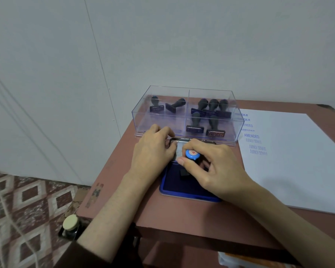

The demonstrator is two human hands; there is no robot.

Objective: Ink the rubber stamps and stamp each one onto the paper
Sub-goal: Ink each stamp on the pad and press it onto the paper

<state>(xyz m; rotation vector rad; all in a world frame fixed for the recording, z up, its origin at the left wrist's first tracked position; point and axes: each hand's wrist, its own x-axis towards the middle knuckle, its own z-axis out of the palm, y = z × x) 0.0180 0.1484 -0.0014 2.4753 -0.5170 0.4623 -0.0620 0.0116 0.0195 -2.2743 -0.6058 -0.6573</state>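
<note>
A: Blue-capped stamp (192,156), item one: pinched in the right hand (211,169) grip, thumb and fingers pressed around the handle, its base down on the dark ink pad (174,182).

B: Left hand (153,151)?

A: Fingers curled onto the pad's raised lid (179,145), just left of the grip.

B: Remaining stock?

A: Clear plastic box (184,111) beyond the grip: two stamps in its left compartment, five in its right. Paper (298,161), right of the grip on the brown surface (143,209), carries blue impressions.
</note>
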